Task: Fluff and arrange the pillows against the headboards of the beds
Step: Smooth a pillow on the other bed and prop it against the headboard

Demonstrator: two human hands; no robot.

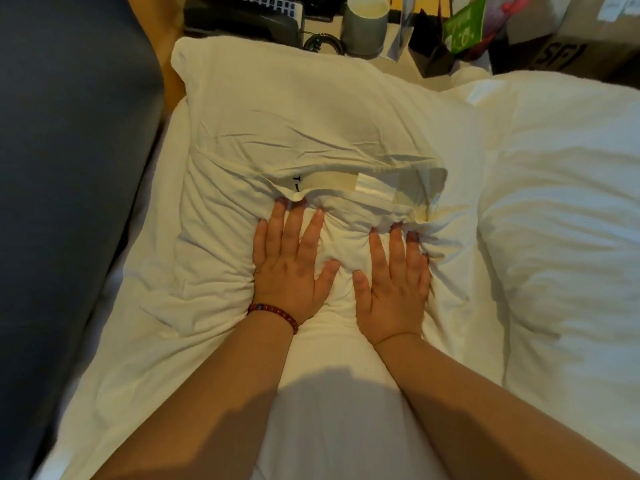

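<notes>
Beneath the straight, slightly spread fingers [292, 223] of the left hand [287, 271] lies a white pillow [311, 116], and the right hand [394, 285] lies flat on it just beside the left, thumbs nearly meeting. Neither hand grips anything. Both palms press down into the pillow, and the cover bunches into creases around the knuckles and wrists. A dark red beaded bracelet [275, 312] circles the left wrist. At the fingertips a fold of the pillowcase rises, and just past it sit a pale strip [325, 181] with a small black mark and a shiny white tag [375, 187]. Further beyond the fingertips the pillow swells up plump to its far edge. To the right of the right hand, touching the pressed pillow along its side, lies a second white pillow [561, 220], rumpled. Left of the left hand, past the pillow's edge and a band of white bedding [114, 358], stands a dark grey-blue padded panel [69, 168]. Beyond the pillow's far edge is a bedside surface holding a black telephone [242, 19] with its coiled cord [323, 43], a grey cup [365, 24], a green packet [464, 26] and a cardboard box [568, 46].
</notes>
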